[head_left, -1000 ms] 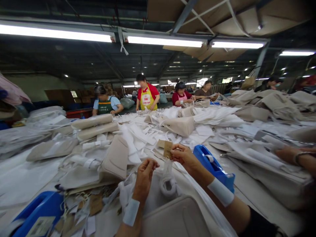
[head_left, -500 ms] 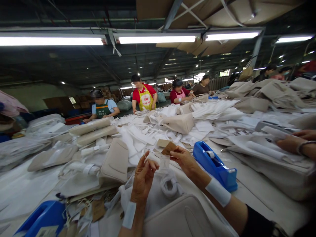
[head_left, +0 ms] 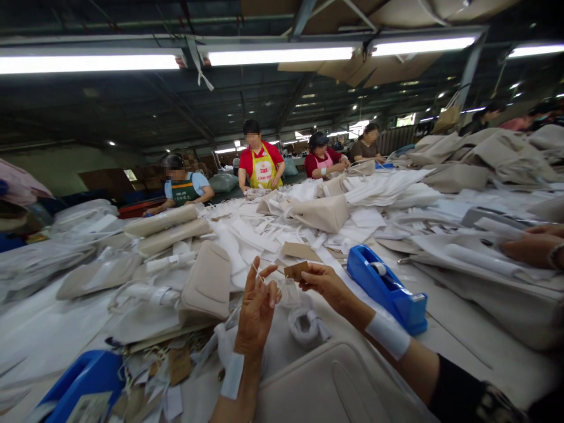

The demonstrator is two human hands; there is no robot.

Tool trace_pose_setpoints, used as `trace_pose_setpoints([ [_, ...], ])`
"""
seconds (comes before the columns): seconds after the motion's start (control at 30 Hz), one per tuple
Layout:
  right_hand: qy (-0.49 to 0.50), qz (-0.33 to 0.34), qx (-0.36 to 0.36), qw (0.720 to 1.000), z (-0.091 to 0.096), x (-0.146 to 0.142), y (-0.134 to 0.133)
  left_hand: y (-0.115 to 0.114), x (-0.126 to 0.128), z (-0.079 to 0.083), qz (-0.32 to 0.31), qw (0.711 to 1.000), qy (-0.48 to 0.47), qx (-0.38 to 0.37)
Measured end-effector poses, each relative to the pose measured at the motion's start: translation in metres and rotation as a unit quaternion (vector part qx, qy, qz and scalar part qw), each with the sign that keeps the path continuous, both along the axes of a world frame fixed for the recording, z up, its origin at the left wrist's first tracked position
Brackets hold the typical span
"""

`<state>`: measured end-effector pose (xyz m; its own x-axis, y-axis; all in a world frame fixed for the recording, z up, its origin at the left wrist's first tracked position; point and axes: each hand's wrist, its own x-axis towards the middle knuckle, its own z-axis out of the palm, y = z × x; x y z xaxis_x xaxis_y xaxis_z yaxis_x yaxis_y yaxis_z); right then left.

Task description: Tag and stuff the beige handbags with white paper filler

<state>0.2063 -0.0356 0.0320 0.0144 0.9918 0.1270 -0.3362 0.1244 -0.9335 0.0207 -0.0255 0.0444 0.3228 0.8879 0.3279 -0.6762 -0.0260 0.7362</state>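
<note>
My right hand [head_left: 328,286] pinches a small brown cardboard tag [head_left: 295,271] by its edge. To its left, my left hand [head_left: 256,317] has a thin white string [head_left: 256,268] looped at its index finger, with the other fingers curled. A small clear plastic piece [head_left: 289,294] hangs between the hands below the tag. Beneath them lies a beige handbag [head_left: 321,385] with a white wrapped roll [head_left: 307,326] on it. Another brown card [head_left: 301,251] rests just behind the held tag. Both wrists carry whitish patches.
A blue tape dispenser [head_left: 385,288] stands right of my right hand, another [head_left: 83,385] at lower left beside loose tags [head_left: 180,365]. Beige bags [head_left: 206,281] and white wrapping [head_left: 251,238] cover the table. A co-worker's hands [head_left: 535,244] are at right; several people work across the table.
The tag has turned level and its right-hand grip has shifted slightly down. My left fingers have spread, stretching the string loop. The brown card behind now lies apart from the tag.
</note>
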Motion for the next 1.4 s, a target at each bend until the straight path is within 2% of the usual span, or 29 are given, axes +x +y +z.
trace_pose_setpoints([
  [0.23,0.003,0.027,-0.069,0.997,0.005,-0.001,0.001,0.001,0.0,-0.001,0.006,1.0,-0.002,0.003],
  [0.43,-0.115,0.083,-0.108,0.984,0.014,0.001,-0.011,-0.001,0.0,0.001,0.008,1.0,0.003,0.005],
  [0.57,-0.202,0.052,-0.066,0.976,0.028,0.013,0.001,-0.002,0.001,0.002,-0.009,1.0,0.006,0.016],
  [0.63,-0.223,0.055,-0.014,0.973,0.038,0.014,0.011,-0.002,0.001,0.002,-0.016,1.0,0.008,0.014],
  [0.7,-0.25,0.149,0.057,0.955,0.046,0.007,0.02,-0.002,0.001,0.002,-0.015,1.0,0.007,0.003],
  [0.77,-0.277,0.264,0.113,0.917,0.049,-0.004,0.027,-0.002,0.001,0.002,-0.016,1.0,0.0,-0.008],
  [0.83,-0.298,0.306,0.138,0.894,0.046,-0.018,0.033,-0.002,0.0,0.001,-0.021,1.0,-0.008,-0.005],
  [1.0,-0.299,0.247,0.149,0.909,0.03,-0.03,0.04,0.003,-0.003,-0.002,0.006,1.0,-0.025,0.016],
  [1.07,-0.318,0.218,0.144,0.911,0.031,-0.023,0.04,0.007,-0.005,-0.004,0.024,0.999,-0.035,0.012],
  [1.13,-0.332,0.22,0.138,0.907,0.036,-0.013,0.039,0.01,-0.006,-0.005,0.038,0.998,-0.049,-0.001],
  [1.2,-0.309,0.263,0.122,0.906,0.041,-0.006,0.038,0.013,-0.007,-0.005,0.048,0.997,-0.059,-0.02],
  [1.3,-0.21,0.34,0.071,0.914,0.041,-0.007,0.036,0.015,-0.008,-0.006,0.061,0.995,-0.059,-0.047],
  [1.4,-0.078,0.348,-0.002,0.934,0.033,-0.018,0.036,0.017,-0.009,-0.009,0.072,0.993,-0.067,-0.065],
])
